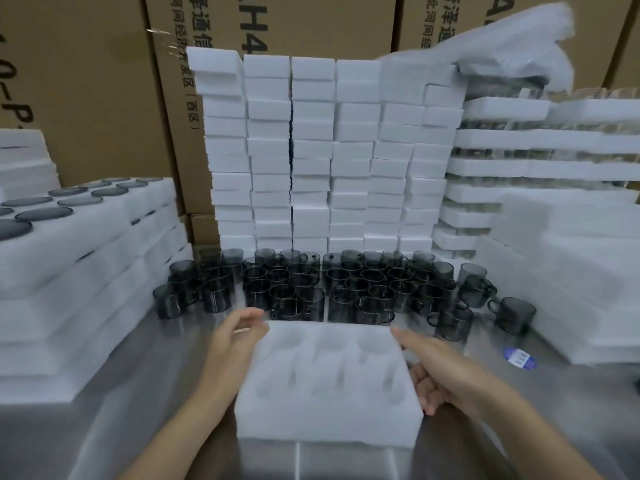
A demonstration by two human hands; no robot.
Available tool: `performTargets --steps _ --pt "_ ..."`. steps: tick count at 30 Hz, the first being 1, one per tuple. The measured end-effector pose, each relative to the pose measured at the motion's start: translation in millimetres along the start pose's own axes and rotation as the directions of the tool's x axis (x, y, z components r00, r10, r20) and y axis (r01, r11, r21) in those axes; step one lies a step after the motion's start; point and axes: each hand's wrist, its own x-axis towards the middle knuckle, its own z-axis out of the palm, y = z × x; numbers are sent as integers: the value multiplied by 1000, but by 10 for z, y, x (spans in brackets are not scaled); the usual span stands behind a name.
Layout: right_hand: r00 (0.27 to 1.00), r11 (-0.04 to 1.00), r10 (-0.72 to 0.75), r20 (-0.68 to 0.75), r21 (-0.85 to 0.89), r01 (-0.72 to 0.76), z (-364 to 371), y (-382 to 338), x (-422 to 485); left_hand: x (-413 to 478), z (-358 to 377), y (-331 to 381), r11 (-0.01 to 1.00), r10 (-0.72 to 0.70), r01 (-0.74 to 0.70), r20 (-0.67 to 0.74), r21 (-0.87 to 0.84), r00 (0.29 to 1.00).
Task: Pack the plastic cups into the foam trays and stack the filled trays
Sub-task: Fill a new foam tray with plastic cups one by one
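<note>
A white foam tray (pixel 329 386) with several empty round pockets lies on the steel table in front of me. My left hand (pixel 232 344) is at its far left corner with relaxed fingers, and whether it touches the foam I cannot tell. My right hand (pixel 440 372) rests along the tray's right side, its fingers lying against the foam. Behind the tray stand many smoky grey plastic cups with handles (pixel 311 285), packed close together. A stack of filled trays (pixel 79 258) with grey cup bottoms showing rises at the left.
A wall of stacked empty foam trays (pixel 332 150) stands behind the cups. More filled trays (pixel 519 161) and loose foam pieces (pixel 568 278) pile up at the right. Cardboard boxes (pixel 104 81) fill the background. A blue sticker (pixel 519 357) lies on the table.
</note>
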Motion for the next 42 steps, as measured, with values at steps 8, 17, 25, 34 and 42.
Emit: performTargets --steps 8,17,25,34,42 --pt "672 861 -438 -597 -493 124 -437 170 198 -2 36 -8 999 3 -3 -9 -36 1000" --pt "663 812 -420 -620 -582 -29 -562 282 277 20 8 -14 999 -7 6 -17 -50 1000" --pt "665 861 -302 -683 -495 -117 -613 296 316 28 -2 -10 999 -19 18 -22 -43 1000" --pt "481 796 -599 -639 -542 271 -167 -73 -55 -27 -86 288 978 205 -204 -27 35 978" --pt "240 302 -951 -192 -737 604 734 -218 -500 -508 130 543 516 724 -732 230 445 650"
